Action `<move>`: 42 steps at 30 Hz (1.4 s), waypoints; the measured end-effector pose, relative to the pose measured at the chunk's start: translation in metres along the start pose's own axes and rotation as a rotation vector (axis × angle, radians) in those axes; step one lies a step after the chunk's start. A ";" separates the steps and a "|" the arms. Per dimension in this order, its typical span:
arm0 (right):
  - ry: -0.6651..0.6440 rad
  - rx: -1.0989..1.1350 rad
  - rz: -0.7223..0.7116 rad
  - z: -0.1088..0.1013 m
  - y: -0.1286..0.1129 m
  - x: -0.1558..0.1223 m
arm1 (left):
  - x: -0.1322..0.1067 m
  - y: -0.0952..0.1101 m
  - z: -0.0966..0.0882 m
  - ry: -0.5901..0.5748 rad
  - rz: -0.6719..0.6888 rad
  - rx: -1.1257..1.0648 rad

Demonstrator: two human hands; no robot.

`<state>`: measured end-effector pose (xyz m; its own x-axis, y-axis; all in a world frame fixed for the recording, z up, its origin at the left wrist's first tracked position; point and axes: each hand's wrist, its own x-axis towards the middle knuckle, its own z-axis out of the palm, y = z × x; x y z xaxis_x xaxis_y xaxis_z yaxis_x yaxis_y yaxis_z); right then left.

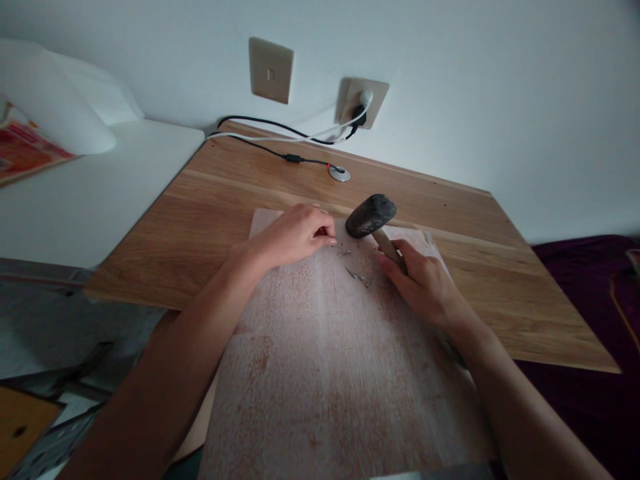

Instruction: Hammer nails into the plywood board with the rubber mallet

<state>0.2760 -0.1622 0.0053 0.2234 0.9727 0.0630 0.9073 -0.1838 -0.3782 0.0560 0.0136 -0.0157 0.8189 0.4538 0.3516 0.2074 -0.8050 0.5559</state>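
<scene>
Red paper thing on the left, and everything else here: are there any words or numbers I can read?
No readable text anywhere.
Red printed sheet: pattern only, too blurred to read.
Wall switch plate and socket: no markings visible.
Hammer, held by the right hand: no label visible.
Whitewashed board: bare.

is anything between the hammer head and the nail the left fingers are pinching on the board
Nothing visible does. The hammer head, held by the right hand, sits just right of the left hand fingertips pinching a nail. Loose nails lie nearer, off that line.

left grip [295, 235] seemingly pinched, right grip [425, 283] clenched
</scene>
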 end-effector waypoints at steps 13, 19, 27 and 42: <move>-0.070 0.160 0.106 -0.021 -0.030 -0.010 | -0.004 0.000 -0.002 -0.014 -0.063 0.054; -0.112 0.098 -0.010 -0.024 -0.051 -0.016 | -0.008 -0.003 0.000 0.024 -0.086 0.123; -0.096 0.068 0.095 -0.029 -0.042 -0.022 | -0.005 -0.002 0.000 0.022 -0.012 0.090; -0.107 0.094 0.074 -0.029 -0.044 -0.027 | -0.001 0.000 0.000 -0.027 0.013 0.086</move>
<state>0.2406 -0.1843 0.0470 0.2449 0.9674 -0.0647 0.8514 -0.2465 -0.4630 0.0551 0.0133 -0.0164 0.8358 0.4337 0.3368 0.2415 -0.8411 0.4840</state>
